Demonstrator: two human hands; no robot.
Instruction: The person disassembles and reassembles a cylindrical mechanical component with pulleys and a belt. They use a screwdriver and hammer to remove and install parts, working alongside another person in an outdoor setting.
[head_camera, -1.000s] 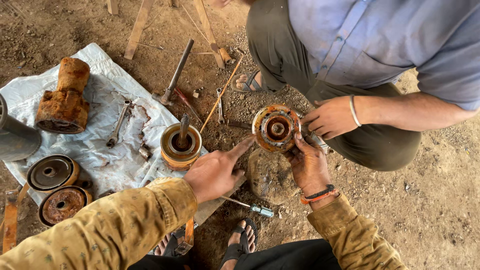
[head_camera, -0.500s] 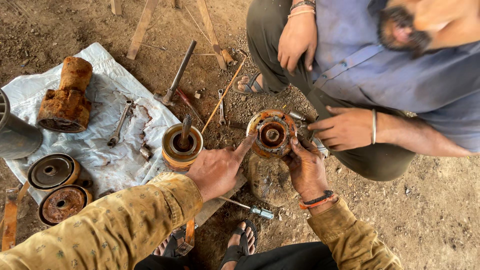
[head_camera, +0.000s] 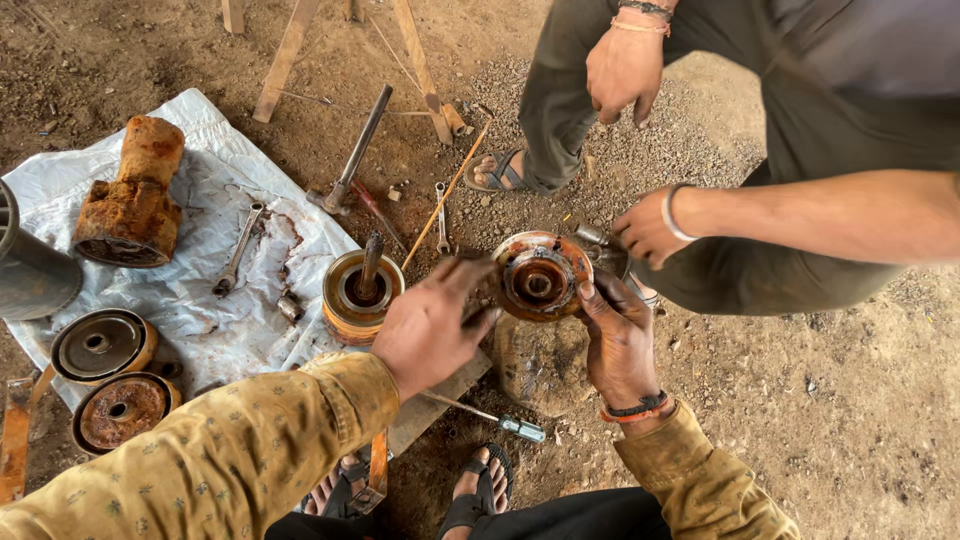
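A rusty orange round metal hub, its open bore facing up at the camera, sits on a grey stone block between the wearer's hands: the left hand presses its rim from nine o'clock with fingers spread, the right hand clamps the rim from four o'clock. A co-worker's hand touches it at two o'clock. A rust-stained cylinder with an upright shaft stands just beside the left hand at nine o'clock; bare dirt lies open at five o'clock.
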